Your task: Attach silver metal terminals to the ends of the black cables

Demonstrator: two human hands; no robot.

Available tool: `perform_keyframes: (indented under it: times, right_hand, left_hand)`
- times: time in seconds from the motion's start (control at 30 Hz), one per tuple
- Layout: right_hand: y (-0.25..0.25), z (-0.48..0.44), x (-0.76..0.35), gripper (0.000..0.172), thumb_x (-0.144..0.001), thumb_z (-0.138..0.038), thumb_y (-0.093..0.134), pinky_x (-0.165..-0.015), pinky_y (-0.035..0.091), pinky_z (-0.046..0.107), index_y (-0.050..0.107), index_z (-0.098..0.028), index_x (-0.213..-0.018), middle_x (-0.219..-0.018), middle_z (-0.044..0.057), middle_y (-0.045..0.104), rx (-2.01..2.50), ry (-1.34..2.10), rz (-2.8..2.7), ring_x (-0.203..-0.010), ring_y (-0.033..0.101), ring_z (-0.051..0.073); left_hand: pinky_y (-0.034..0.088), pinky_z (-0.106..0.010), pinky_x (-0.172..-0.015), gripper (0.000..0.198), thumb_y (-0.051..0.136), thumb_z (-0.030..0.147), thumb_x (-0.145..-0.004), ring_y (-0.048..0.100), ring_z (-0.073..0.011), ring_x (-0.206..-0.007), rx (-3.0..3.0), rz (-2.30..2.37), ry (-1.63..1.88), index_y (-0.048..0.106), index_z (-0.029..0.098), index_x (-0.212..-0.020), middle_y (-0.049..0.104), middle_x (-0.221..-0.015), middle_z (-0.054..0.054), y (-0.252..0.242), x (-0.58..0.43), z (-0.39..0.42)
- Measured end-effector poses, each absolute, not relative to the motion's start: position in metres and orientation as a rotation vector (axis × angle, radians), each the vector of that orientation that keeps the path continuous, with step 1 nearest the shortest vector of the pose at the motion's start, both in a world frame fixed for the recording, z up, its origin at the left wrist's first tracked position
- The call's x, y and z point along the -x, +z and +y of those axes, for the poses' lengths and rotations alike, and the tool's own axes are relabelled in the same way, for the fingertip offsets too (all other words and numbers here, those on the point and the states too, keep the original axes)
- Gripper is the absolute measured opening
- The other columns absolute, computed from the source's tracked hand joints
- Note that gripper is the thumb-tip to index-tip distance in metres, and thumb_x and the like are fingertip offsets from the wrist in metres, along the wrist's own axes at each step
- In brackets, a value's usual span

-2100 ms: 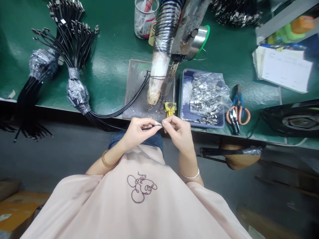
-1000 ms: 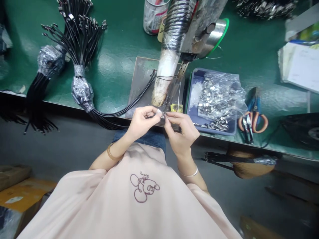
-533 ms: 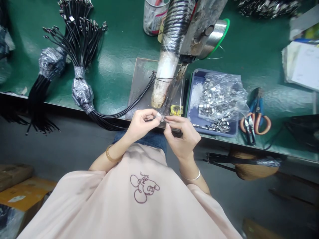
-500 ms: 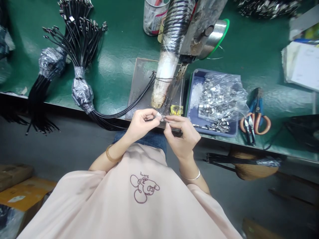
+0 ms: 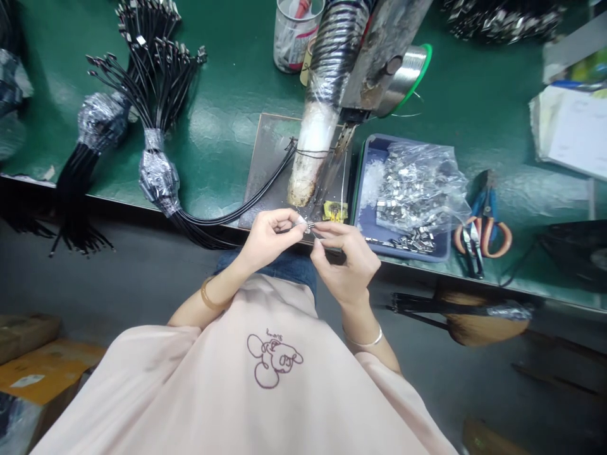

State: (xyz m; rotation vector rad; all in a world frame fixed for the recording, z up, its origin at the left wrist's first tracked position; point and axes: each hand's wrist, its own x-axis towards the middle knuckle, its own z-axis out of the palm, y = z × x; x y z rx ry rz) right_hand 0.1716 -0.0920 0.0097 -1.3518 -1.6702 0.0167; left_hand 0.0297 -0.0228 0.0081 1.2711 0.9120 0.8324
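Observation:
My left hand (image 5: 271, 239) pinches the end of a black cable between thumb and fingertips, close to the table's front edge. A small shiny metal connector (image 5: 310, 227) shows between the two hands at that cable end. From the other side, my right hand (image 5: 348, 256) reaches it with thumb and index finger nearly together, closed on the connector; the exact grip is too small to make out. Just beyond my fingers are the whitish tube end (image 5: 303, 174) and the soldering tips (image 5: 329, 170). More black cables (image 5: 246, 205) run from a plastic-wrapped bundle (image 5: 159, 180) towards the plate (image 5: 265, 148).
Right of my hands stands a blue tray (image 5: 365, 218) with a plastic bag of metal connectors (image 5: 417, 183). Orange-handled pliers (image 5: 486, 227) lie beyond it. A solder spool (image 5: 410, 76), a clear cup (image 5: 294, 41) and a yellow sponge (image 5: 335, 210) stand nearby.
The whole view has shifted slightly. My hands hold nearly the same pose, with the fingertips still together at the metal connector.

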Motion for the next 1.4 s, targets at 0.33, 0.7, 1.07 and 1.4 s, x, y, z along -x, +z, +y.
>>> perform_keyframes:
  times: [0.33, 0.7, 1.07, 1.4]
  right_hand:
    - [0.021, -0.105, -0.188, 0.008, -0.093, -0.02, 0.063, -0.042, 0.048, 0.022, 0.068, -0.024, -0.087, -0.064, -0.005, 0.067, 1.311, 0.049, -1.425, -0.047, 0.063, 0.011]
    - [0.057, -0.094, -0.264, 0.02, -0.086, -0.041, 0.067, -0.063, 0.055, 0.031, 0.059, -0.025, -0.078, -0.073, 0.002, 0.075, 1.879, 0.621, -1.559, -0.072, 0.074, 0.022]
    - [0.055, -0.08, -0.282, 0.028, -0.085, -0.047, 0.064, -0.062, 0.049, 0.029, 0.061, -0.021, -0.075, -0.071, 0.003, 0.074, 1.916, 0.763, -1.678, -0.067, 0.069, 0.018]
    - [0.032, -0.07, -0.272, 0.015, -0.081, -0.022, 0.067, -0.062, 0.044, 0.027, 0.057, -0.021, -0.07, -0.07, 0.0, 0.066, 1.933, 0.336, -1.748, -0.061, 0.06, 0.015]
  left_hand:
    - [0.036, -0.021, -0.054, 0.015, 0.064, 0.016, -0.079, 0.046, -0.0072, -0.053, -1.662, 0.676, 0.545, 0.068, 0.014, -0.065, 0.059, -0.059, 0.002, 0.011, -0.011, -0.034]
    - [0.048, -0.033, -0.08, 0.032, 0.065, 0.037, -0.091, 0.062, -0.023, -0.085, -2.355, 1.55, 0.831, 0.077, 0.019, -0.114, 0.069, -0.094, -0.01, -0.011, 0.043, 0.003]
    - [0.048, -0.025, -0.067, 0.027, 0.056, 0.028, -0.096, 0.065, -0.0153, -0.066, -2.28, 1.218, 1.029, 0.079, 0.014, -0.097, 0.072, -0.075, -0.006, -0.013, 0.052, 0.005]
    - [0.051, -0.028, -0.068, 0.017, 0.062, 0.026, -0.088, 0.064, -0.0163, -0.068, -2.052, 1.455, 1.152, 0.073, 0.016, -0.081, 0.072, -0.075, -0.006, -0.015, 0.049, 0.005]
